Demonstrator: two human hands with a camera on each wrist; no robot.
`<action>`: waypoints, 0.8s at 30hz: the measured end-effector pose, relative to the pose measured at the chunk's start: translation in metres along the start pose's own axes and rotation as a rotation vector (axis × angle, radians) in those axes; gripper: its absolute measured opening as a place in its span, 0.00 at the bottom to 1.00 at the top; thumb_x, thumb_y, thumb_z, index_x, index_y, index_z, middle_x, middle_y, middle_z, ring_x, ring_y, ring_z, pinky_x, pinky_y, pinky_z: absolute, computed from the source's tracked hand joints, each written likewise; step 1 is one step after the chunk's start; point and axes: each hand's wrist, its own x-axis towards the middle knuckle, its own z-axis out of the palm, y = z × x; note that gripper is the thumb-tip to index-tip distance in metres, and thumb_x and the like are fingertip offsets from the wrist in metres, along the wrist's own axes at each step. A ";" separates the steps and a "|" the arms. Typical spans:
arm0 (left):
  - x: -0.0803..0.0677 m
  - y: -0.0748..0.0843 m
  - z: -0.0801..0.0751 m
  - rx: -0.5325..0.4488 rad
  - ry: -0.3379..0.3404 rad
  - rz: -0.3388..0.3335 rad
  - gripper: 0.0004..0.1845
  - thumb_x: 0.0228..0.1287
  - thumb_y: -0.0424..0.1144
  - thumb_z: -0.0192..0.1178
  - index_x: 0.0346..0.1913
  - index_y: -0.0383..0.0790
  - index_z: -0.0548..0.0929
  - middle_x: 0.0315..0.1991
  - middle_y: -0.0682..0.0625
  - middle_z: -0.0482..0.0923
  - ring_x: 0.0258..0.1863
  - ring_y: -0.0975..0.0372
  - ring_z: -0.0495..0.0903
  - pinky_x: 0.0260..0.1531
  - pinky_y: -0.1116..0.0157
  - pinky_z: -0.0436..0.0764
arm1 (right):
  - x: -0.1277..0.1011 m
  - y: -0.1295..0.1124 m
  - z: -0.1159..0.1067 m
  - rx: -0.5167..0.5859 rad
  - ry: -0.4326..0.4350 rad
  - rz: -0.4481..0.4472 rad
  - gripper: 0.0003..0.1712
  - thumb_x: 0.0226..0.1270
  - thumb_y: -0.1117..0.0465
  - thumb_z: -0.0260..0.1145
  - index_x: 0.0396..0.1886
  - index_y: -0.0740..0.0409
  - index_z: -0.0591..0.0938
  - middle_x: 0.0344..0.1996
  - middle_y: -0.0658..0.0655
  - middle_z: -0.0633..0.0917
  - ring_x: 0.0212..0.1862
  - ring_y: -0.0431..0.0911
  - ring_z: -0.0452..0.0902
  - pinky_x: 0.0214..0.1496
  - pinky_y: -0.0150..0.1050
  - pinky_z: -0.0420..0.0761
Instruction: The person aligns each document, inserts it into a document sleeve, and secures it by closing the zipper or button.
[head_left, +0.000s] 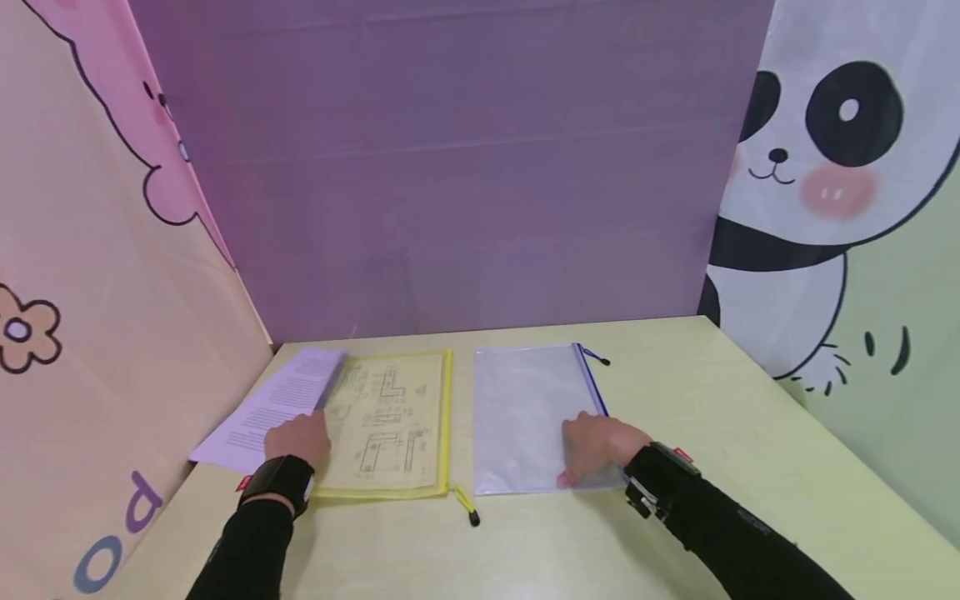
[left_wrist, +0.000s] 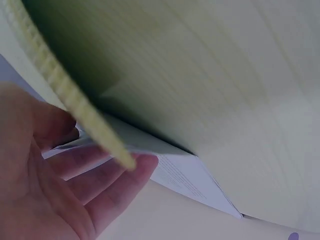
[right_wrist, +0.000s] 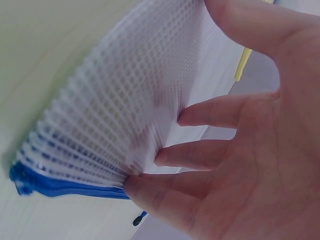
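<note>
My left hand (head_left: 298,437) pinches purple paper (head_left: 277,400) near the table's (head_left: 540,550) left edge, likely for control; right hand (head_left: 596,446), fingers spread, gripping nothing, probably steadies clear pouch (head_left: 521,408).

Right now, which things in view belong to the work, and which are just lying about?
Seemingly part of the work:
left hand
right hand, touching the blue-edged pouch
yellow-edged pouch
purple printed sheet
drawing sheet

Just surroundings; nothing looks stray:
table
purple backdrop
panda picture
flower picture
</note>
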 end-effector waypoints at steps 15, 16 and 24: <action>0.001 0.002 0.007 0.032 0.001 0.069 0.02 0.61 0.27 0.60 0.36 0.31 0.81 0.32 0.36 0.83 0.32 0.40 0.84 0.28 0.43 0.81 | 0.000 0.002 0.002 0.001 0.012 -0.010 0.44 0.50 0.41 0.81 0.59 0.63 0.78 0.45 0.60 0.80 0.44 0.52 0.73 0.55 0.58 0.78; 0.001 0.003 0.006 0.028 -0.002 0.065 0.03 0.62 0.27 0.59 0.36 0.31 0.81 0.33 0.35 0.83 0.33 0.40 0.84 0.29 0.43 0.81 | 0.000 0.002 0.002 0.002 0.012 -0.008 0.44 0.50 0.41 0.81 0.60 0.63 0.78 0.45 0.61 0.80 0.45 0.52 0.73 0.55 0.58 0.78; -0.001 -0.010 -0.008 -0.071 -0.146 0.041 0.21 0.63 0.31 0.60 0.58 0.28 0.77 0.47 0.29 0.82 0.47 0.35 0.81 0.39 0.39 0.80 | 0.001 0.001 0.003 -0.008 0.004 0.019 0.47 0.50 0.39 0.81 0.63 0.62 0.77 0.47 0.60 0.81 0.45 0.52 0.74 0.57 0.58 0.77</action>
